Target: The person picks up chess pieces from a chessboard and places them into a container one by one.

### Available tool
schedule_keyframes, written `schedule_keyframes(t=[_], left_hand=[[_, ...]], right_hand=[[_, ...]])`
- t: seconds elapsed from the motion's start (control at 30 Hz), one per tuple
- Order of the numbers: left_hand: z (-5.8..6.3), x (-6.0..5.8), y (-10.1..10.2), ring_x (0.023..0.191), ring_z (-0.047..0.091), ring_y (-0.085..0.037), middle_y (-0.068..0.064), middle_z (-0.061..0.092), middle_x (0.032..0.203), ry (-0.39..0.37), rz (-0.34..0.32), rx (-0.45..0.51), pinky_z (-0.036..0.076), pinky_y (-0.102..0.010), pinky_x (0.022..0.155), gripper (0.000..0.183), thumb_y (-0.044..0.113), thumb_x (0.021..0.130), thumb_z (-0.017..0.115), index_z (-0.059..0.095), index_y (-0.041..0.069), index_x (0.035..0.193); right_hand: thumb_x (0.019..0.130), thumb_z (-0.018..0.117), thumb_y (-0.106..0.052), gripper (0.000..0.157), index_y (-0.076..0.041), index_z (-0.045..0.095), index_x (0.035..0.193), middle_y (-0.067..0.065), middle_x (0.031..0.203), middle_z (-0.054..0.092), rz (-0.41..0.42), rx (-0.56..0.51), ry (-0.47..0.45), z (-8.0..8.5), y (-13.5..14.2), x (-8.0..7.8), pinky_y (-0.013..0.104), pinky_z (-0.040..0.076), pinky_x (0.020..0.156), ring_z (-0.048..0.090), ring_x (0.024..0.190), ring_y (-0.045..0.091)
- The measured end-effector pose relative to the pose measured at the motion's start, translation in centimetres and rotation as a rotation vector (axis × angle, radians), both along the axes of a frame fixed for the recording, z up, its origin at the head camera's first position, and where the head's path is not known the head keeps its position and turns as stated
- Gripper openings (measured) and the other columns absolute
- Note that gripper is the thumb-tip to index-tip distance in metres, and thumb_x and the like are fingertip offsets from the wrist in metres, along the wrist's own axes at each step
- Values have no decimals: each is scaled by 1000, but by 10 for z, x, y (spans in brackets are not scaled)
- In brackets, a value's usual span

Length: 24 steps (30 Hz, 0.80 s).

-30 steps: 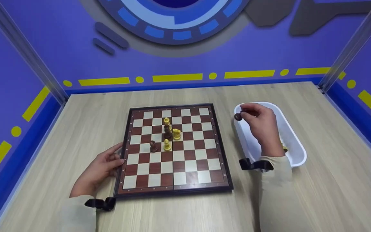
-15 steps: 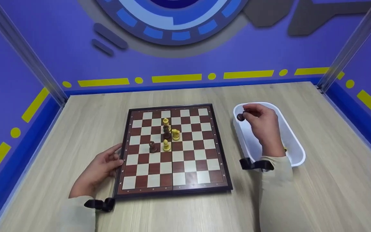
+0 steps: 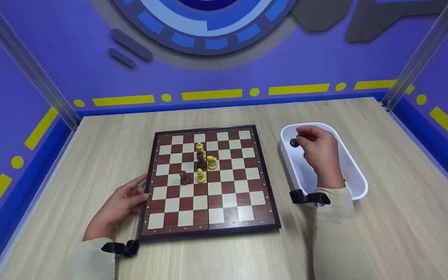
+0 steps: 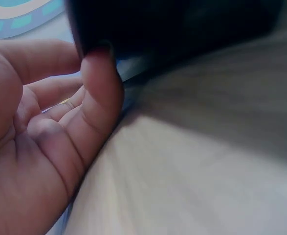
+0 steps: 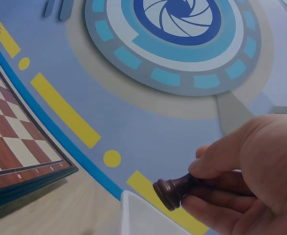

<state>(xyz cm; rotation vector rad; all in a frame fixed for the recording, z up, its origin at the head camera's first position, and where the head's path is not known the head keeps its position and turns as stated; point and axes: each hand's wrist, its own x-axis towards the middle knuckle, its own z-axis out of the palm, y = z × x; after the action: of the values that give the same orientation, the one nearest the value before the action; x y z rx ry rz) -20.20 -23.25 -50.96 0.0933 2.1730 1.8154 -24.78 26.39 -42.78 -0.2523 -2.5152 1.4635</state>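
Observation:
In the head view my right hand is over the white plastic tub, pinching a dark brown chess piece between thumb and fingers. The round base of this piece points left out of the grip; its top is hidden by the fingers. My left hand rests its thumb and index fingertips against the left edge of the chessboard, its other fingers loosely bent. Upright on the board are dark chess pieces and cream-yellow chess pieces, including a yellow knight, grouped left of and at the centre fold.
The board lies on a light wood table, with the tub to its right. Something small and yellow shows in the tub beside my right wrist. A purple-blue panel wall stands behind the table, with side panels left and right.
My right hand has shifted slightly right with the dark chess piece, whose base has moved from the tub's left rim to inside its outline. My left hand stays at the board's edge.

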Motion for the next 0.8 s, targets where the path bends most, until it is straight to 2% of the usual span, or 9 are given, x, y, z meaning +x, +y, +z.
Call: schedule_keyframes(t=[0.23, 0.5, 0.8], left_hand=[[-1, 0, 0, 66, 59, -8, -1, 51, 93, 5, 4, 3, 52, -25, 52, 67, 1, 94, 57, 26, 8, 153], [-2, -1, -1, 64, 54, -6, 0, 50, 93, 15, 7, 13, 50, -24, 51, 66, 1, 94, 56, 26, 6, 153], [-2, -1, 2, 64, 58, -7, -2, 53, 94, 2, 26, -25, 50, -25, 50, 67, 1, 95, 56, 26, 7, 153]], right_hand=[[94, 56, -10, 28, -4, 65, 121, 14, 109, 68, 4, 41, -17, -4, 0, -1, 30, 48, 84, 67, 96, 24], [94, 54, -7, 29, -4, 66, 120, 16, 110, 68, 22, 86, -33, -5, 0, -1, 32, 47, 83, 67, 97, 26], [93, 53, -5, 32, -1, 64, 122, 19, 111, 68, 58, 100, -54, -8, 0, -3, 33, 47, 83, 69, 95, 28]])
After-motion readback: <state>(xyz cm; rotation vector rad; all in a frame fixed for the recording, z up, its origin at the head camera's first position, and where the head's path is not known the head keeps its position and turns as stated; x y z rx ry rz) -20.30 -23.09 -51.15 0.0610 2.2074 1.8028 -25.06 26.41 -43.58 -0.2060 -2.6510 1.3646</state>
